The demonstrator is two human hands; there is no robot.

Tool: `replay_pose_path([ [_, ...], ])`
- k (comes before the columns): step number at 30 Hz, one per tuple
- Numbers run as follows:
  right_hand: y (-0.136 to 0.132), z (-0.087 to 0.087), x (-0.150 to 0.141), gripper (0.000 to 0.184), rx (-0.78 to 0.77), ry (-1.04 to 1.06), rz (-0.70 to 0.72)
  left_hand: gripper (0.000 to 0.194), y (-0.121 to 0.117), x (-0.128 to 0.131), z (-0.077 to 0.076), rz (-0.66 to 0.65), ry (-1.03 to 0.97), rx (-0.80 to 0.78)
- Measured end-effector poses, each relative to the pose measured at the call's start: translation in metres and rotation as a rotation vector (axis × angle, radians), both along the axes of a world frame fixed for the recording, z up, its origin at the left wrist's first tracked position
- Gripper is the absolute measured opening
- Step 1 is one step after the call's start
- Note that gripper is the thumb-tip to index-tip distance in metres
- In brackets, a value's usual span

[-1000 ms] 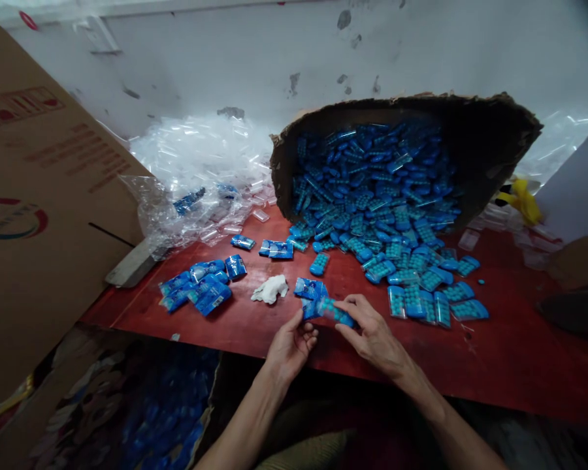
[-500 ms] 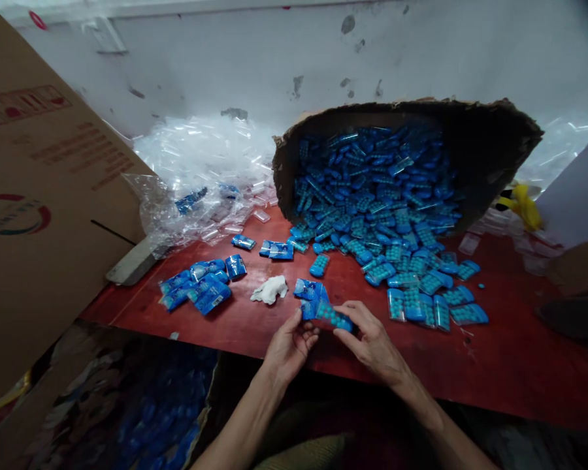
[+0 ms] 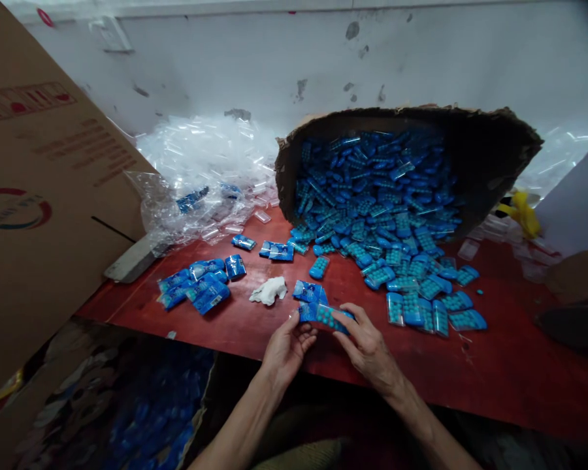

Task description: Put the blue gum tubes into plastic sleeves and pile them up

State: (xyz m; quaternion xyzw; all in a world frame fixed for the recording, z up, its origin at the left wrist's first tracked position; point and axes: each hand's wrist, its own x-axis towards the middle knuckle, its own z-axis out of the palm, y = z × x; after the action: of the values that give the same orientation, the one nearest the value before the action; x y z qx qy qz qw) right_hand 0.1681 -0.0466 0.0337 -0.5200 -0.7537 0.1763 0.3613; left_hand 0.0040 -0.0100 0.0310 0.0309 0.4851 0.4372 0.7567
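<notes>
My left hand (image 3: 287, 349) and my right hand (image 3: 367, 346) meet over the near edge of the red table (image 3: 494, 372). Together they pinch a blue tablet strip (image 3: 330, 318), which sits partly inside a small blue-printed clear sleeve (image 3: 308, 312) at its left end. Just beyond lies another filled blue packet (image 3: 310, 291). A crumpled white cloth (image 3: 269, 290) rests left of the hands.
A tipped cardboard box (image 3: 490, 150) spills several blue tablet strips (image 3: 402, 261) across the table. Filled blue packets (image 3: 198, 287) lie at left. Clear plastic sleeves (image 3: 200, 170) heap against the wall. A big cardboard carton (image 3: 34, 196) stands left, a box of packets (image 3: 151, 405) below.
Both hands stay together on the strip and sleeve, shifting slightly nearer the table edge. The view tilted a little; nothing else moved.
</notes>
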Motion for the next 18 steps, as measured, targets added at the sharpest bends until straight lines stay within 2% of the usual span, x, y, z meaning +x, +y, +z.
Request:
replay_pose_path([
  [3,-0.001,-0.006,0.001,0.033,0.038,0.021,0.005,0.009,0.0,0.001,0.001,0.003,-0.015,-0.039],
  [7,0.001,-0.01,0.004,0.032,0.052,0.077,0.006,0.011,-0.002,0.0,-0.001,-0.015,-0.036,0.03],
  [13,0.004,0.001,0.005,0.027,-0.166,0.265,0.03,0.016,0.0,-0.006,-0.003,-0.084,0.038,0.251],
  [18,0.002,0.003,0.002,0.027,-0.209,0.326,-0.004,0.02,0.002,-0.008,-0.001,-0.095,0.082,0.282],
])
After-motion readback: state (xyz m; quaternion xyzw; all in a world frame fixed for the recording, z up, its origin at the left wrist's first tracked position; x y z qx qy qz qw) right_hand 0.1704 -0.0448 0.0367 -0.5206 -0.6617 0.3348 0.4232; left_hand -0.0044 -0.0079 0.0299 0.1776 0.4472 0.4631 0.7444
